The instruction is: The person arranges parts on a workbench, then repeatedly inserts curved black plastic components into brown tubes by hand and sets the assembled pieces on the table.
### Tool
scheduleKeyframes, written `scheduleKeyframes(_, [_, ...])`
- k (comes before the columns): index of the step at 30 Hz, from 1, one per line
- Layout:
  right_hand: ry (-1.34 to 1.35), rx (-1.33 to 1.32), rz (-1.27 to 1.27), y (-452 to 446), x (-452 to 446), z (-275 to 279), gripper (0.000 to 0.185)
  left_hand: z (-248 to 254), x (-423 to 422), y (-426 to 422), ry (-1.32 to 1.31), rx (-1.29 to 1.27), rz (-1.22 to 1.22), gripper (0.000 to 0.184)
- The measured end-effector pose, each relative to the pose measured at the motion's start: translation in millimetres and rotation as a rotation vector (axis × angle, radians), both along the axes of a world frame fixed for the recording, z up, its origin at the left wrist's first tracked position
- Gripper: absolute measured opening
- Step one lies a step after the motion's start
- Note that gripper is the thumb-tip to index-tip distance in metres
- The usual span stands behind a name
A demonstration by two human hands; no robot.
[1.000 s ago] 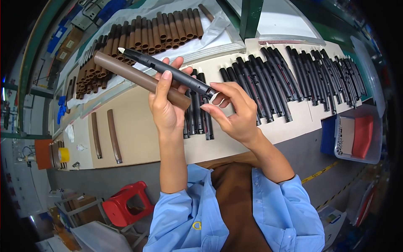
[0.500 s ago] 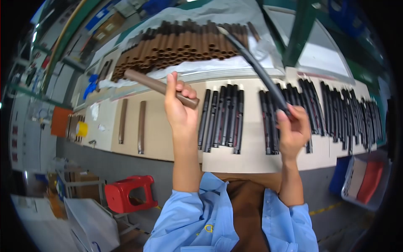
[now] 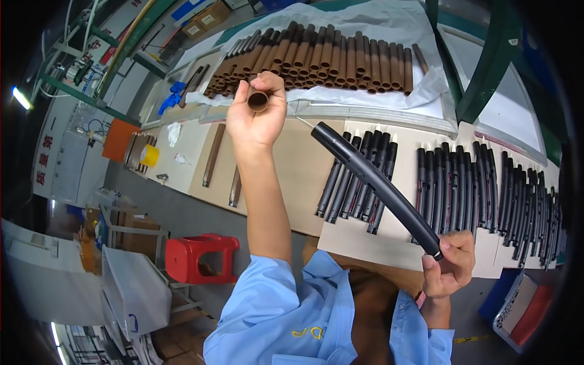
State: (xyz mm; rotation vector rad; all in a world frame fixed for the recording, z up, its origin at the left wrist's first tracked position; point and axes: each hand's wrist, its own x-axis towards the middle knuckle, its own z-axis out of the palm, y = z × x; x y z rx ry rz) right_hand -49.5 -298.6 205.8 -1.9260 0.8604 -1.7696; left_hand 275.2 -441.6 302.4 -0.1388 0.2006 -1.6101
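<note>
My left hand [image 3: 258,115] is closed round a brown tube [image 3: 258,101], whose open round end faces me. Low on the right, my right hand [image 3: 449,263] pinches the lower end of a long black stick [image 3: 380,185] between thumb and fingers. The stick slants up to the left, and a thin pale tip [image 3: 305,122] sticks out at its upper end. It passes in front of a group of black sticks with pale tips [image 3: 359,176] lying on the board. The tube and the held stick are apart.
Stacked brown tubes [image 3: 328,58] lie on white sheeting at the back. More black sticks [image 3: 453,188] are at the right. Two brown pieces [image 3: 213,155] lie left of centre near yellow tape [image 3: 149,156]. A green post [image 3: 490,67] stands behind. A red stool [image 3: 201,258] is on the floor.
My hands have moved apart. The brown tube has turned so its open end faces me. The black stick has swung down and right with my right hand, and the view has shifted left.
</note>
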Motion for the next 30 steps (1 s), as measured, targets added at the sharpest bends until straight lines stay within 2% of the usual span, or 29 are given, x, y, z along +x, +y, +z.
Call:
scheduleKeyframes(7, [0.060,-0.028,0.003,-3.8,4.7,1.7,0.034,-23.0,7.8,-8.8,-0.119,-0.102,-0.017,0.023])
scheduleKeyframes(10, [0.059,-0.017,-0.017,-4.4,2.3,-2.0,0.034,-27.1,13.5,-18.3,-0.236,0.028,0.040,0.027])
scheduleKeyframes(13, [0.053,-0.008,-0.038,-4.5,1.2,-3.8,0.034,-9.6,-21.4,-14.5,-0.520,0.238,0.220,0.034])
scheduleKeyframes(17, [0.058,-0.011,-0.048,-4.4,1.0,-3.8,0.034,-32.5,6.6,-26.7,-0.395,0.077,-0.006,0.034])
scheduleKeyframes(20, [0.071,-0.029,-0.050,-3.6,2.7,-1.6,0.036,-41.9,10.5,-29.5,-0.319,0.037,0.027,0.029])
scheduleKeyframes(25, [0.087,-0.061,-0.043,-4.9,11.0,9.7,0.038,-37.0,0.5,-26.9,-0.341,0.095,0.098,0.043])
scheduleKeyframes(30, [0.098,-0.097,-0.044,-8.8,20.5,20.7,0.036,-33.7,-3.9,-23.1,-0.257,0.084,0.079,0.043])
